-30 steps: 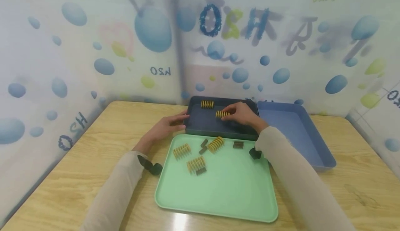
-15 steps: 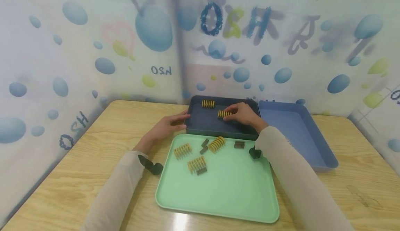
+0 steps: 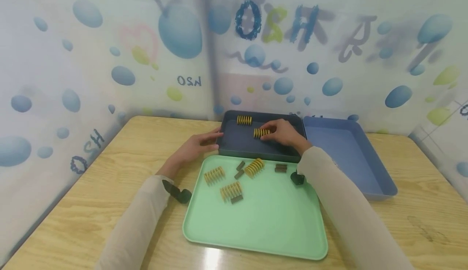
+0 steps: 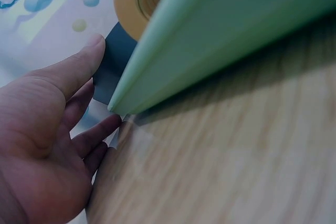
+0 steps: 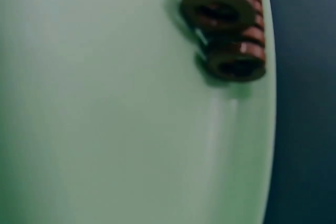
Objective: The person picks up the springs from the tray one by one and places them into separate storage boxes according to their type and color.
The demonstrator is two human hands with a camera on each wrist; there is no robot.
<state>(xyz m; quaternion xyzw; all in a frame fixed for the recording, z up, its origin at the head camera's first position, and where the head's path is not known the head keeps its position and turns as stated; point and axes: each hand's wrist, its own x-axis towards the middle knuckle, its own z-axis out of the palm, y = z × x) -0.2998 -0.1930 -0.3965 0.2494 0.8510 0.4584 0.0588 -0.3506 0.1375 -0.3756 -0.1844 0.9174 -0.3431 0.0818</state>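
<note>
My right hand pinches a yellow coil spring between thumb and fingertips, low inside the dark blue tray. The spring lies on its side; whether it touches the tray floor I cannot tell. Behind it, to the left, another yellow spring lies in the same tray. At that tray's left wall is my left hand, its fingers relaxed and holding nothing. In the left wrist view the thumb is beside the dark tray's corner. The right wrist view shows two brown springs but not the hand.
A green tray stands in front, bearing three larger yellow springs, one of them a thick spring near the back rim. Several small brown springs lie there too. To the right is a lighter blue tray. A patterned wall rises behind.
The head view has shifted slightly. My right hand still pinches the yellow spring at nearly the same spot, and the left hand has stayed at the tray's wall.
</note>
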